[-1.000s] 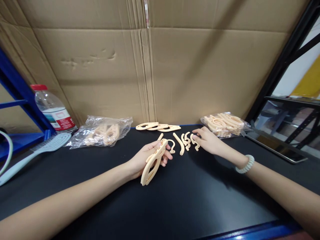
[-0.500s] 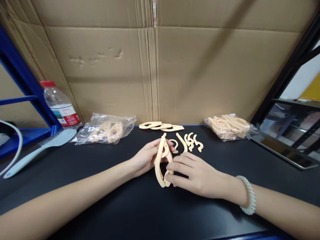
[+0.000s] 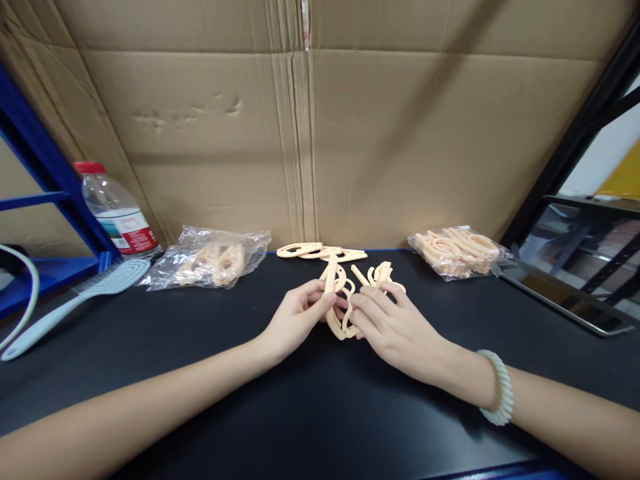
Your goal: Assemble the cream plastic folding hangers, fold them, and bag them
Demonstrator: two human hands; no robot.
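Cream-coloured, the curved piece (image 3: 331,275) is standing between your hands over the black table (image 3: 330,407); your left hand (image 3: 300,317) is gripping its left side, your right hand (image 3: 395,327) is holding its right side.

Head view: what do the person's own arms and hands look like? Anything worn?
Left arm and right arm are bare as far as they show, with no sleeves in frame. Left hand and right hand have no gloves. The right wrist wears a pale grey-green bracelet, thick and ridged like a twisted coil; its material can't be told.
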